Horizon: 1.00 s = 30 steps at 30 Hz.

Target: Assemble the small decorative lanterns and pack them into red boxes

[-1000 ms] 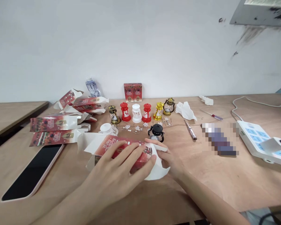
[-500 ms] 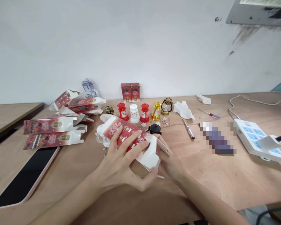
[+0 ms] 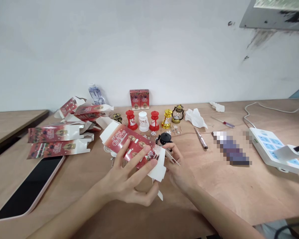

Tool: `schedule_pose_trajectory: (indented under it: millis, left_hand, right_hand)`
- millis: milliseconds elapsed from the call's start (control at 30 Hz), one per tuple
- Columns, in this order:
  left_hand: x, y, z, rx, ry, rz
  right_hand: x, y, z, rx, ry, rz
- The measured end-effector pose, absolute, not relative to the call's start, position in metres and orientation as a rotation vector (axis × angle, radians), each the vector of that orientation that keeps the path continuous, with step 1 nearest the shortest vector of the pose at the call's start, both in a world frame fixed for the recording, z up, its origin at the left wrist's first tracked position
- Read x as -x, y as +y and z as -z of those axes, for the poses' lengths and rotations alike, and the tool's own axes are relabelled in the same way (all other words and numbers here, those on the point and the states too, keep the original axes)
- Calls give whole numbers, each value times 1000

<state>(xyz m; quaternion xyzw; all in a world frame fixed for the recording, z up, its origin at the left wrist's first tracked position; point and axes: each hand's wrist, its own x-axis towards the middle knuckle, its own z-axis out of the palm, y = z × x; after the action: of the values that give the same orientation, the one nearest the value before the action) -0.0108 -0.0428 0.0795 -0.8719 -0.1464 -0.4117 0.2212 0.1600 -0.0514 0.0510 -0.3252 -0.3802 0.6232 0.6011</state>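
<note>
Both hands on one red box (image 3: 132, 136), held in front of the lantern row, long axis slanting from far left to near right. Both of its ends have white flaps standing out.

Left hand (image 3: 129, 179): forearm enters from lower left; back of hand up, fingers spread across the printed face, thumb bent in at the near end, clasping the box. Thumb's exact contact hidden.

Right hand (image 3: 179, 167): forearm enters from lower right, wrist turned inward; fingers curled at the near-right end, closed about a white flap (image 3: 172, 157). Cannot tell which fingertips bear on it.

Black lantern (image 3: 165, 137) just beyond the right hand. White lantern (image 3: 108, 149) partly hidden by the box's left end. Beyond: upright lanterns in red, white, red, gold and dark bronze, with small metal parts (image 3: 175, 129) on the surface (image 3: 221, 186) before them.

Left side: opened boxes (image 3: 56, 132) piled, phone (image 3: 31, 187) nearer. Right side: pen (image 3: 201, 138), screwdriver (image 3: 226, 124), power strip (image 3: 266, 146).
</note>
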Motion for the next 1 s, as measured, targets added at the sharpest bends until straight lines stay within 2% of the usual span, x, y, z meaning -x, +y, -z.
schedule_pose_trajectory:
  millis: [167, 300, 667, 1000]
  left_hand:
    - [12, -39, -70, 2290, -455, 1128]
    - [12, -37, -65, 2267, -520, 1136]
    - [21, -42, -76, 2315, -574, 907]
    - [21, -45, -77, 2284, -592, 953]
  right_hand:
    - [-157, -56, -38, 885, -1065, -1042]
    - [-157, -59, -22, 897, -1181, -897]
    - [-159, -56, -14, 773, -1261, -881]
    - [-157, -58, -18, 818, -1212, -865]
